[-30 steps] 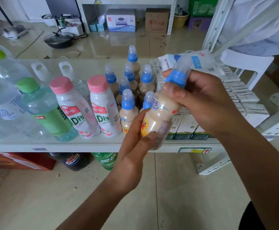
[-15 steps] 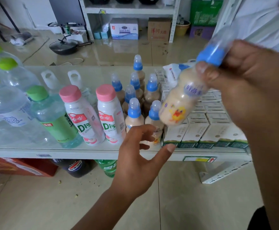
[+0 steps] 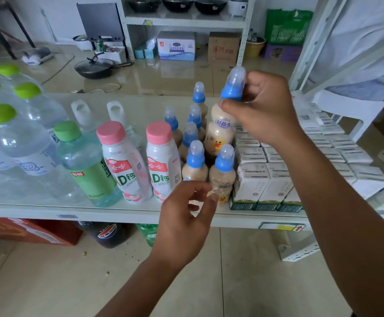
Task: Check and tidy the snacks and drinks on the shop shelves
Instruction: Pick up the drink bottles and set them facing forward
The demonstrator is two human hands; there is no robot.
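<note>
Blue-capped beige bottle (image 3: 220,133); 2 pink caps (image 3: 111,133).

Each small bottle (image 3: 220,136) is smooth plastic — its dome cap (image 3: 238,76) translucent. The cartons (image 3: 252,179) look matt paperboard; shelf top (image 3: 140,106) and floor tiles (image 3: 186,74) shine glossy.

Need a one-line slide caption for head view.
Right hand holds a blue-capped drink bottle upright by its neck among its row on the shelf; left hand hovers at the front bottle.

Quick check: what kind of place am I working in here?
Likely a small shop: bottled drinks in rows on a shelf with a price label, cartons alongside, and woks racked behind.
</note>
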